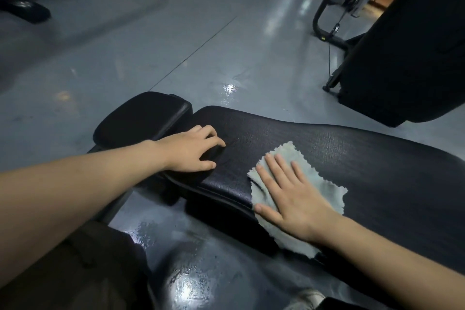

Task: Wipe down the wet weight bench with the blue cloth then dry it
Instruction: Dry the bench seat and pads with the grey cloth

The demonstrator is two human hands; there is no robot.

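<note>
Black padded vinyl runs across in front of me: the weight bench (364,166), its long pad stretching from lower right up toward the left, where a separate smaller seat pad (141,118) sits just beyond its end. My right hand (294,199) lies flat on the blue cloth (327,194), fingers spread and straight, palm pressing the cloth onto the near edge of the long pad; nothing is gripped, the hand is simply laid open on it. The cloth is pale blue with zigzag edges, spread partly over the top of the pad and partly hanging down its near side below my wrist. My left hand (193,151) rests at the narrow end of the long pad, fingers loosely curled with the tips touching the vinyl and the thumb along the near edge, holding nothing. The two hands are apart, with bare pad between them. Grey floor (201,45) around the bench shines with bright patches. Dark gym equipment (402,45) stands at the upper right.
</note>
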